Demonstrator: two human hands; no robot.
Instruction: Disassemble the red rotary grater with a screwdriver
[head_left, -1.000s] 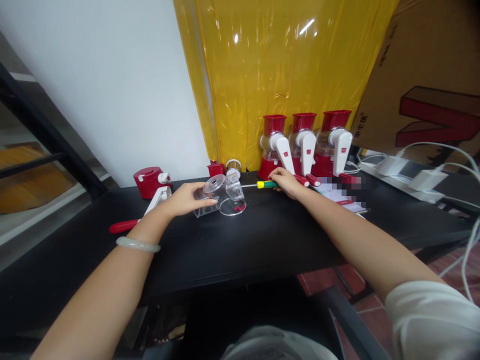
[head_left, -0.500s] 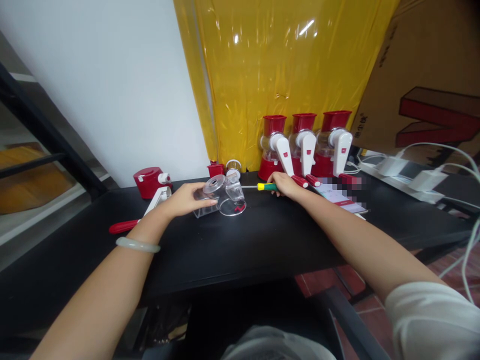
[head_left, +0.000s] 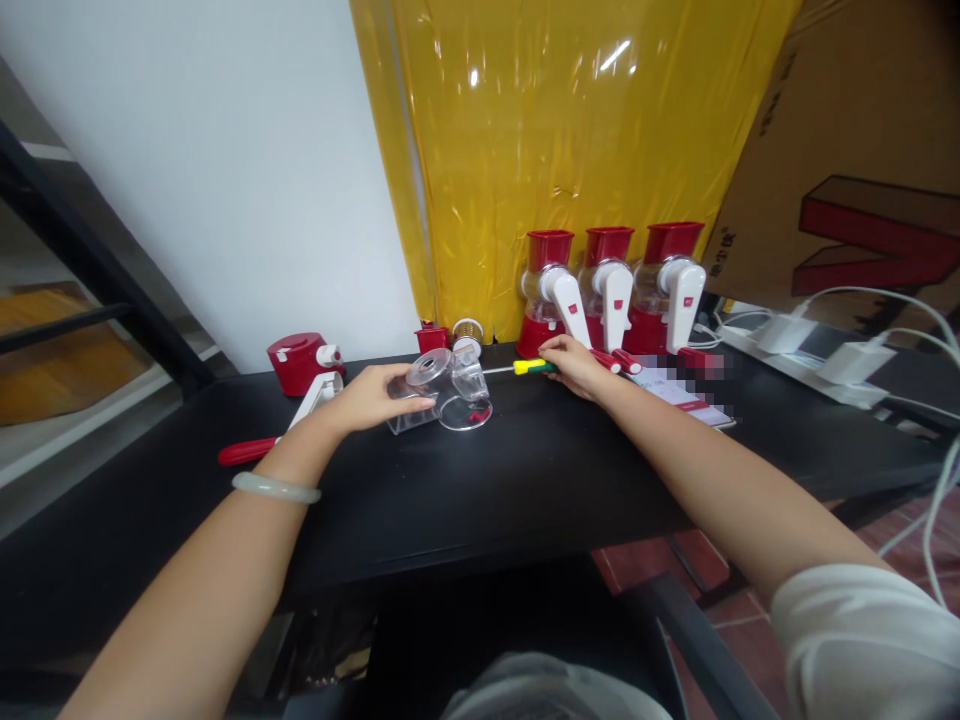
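Observation:
On the black table lies a clear plastic grater body (head_left: 466, 398), tipped on its side, with a small red piece visible through its round end. My left hand (head_left: 382, 397) grips its left part between thumb and fingers. A screwdriver (head_left: 531, 367) with a yellow and green handle is held in my right hand (head_left: 574, 366), its fingers closed round the handle's rear end. The screwdriver's shaft points left, and its tip reaches the right side of the clear body. Whether a screw sits at the tip is too small to tell.
Three red and white rotary graters (head_left: 616, 290) stand at the back right, near a phone (head_left: 679, 392) and a power strip (head_left: 814, 365). A red base (head_left: 296, 365) and a crank handle (head_left: 251, 452) lie left. Behind the clear body are a red hopper (head_left: 431, 338) and a metal drum (head_left: 468, 332).
My right hand has risen slightly and its grip on the screwdriver handle has shifted, the handle tilting up a little. My left hand and the clear body stay in place.

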